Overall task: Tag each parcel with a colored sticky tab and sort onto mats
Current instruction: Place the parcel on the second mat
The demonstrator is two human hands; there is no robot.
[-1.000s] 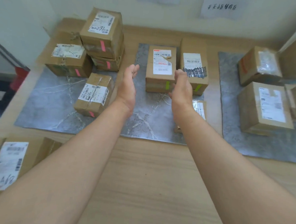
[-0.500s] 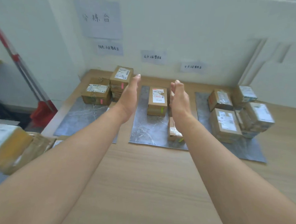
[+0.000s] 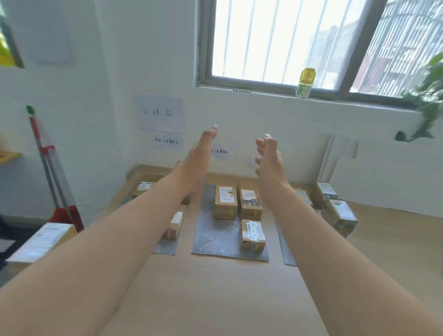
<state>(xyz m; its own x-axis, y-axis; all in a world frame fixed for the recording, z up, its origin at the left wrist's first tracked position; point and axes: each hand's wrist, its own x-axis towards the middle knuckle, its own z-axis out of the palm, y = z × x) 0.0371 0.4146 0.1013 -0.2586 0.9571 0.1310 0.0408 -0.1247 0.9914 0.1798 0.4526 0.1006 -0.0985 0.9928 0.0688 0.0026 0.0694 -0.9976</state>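
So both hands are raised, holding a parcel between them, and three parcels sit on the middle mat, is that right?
Not quite. The head view shows the left hand and right hand raised and apart, fingers relaxed, holding nothing. The middle mat does carry three parcels: the back left parcel, the back right parcel and the near parcel.

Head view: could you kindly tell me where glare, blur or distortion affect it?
Head view: the window is blown out white; the wide lens slants its uprights; the parcel at the left edge is blurred; the middle mat is fairly sharp.
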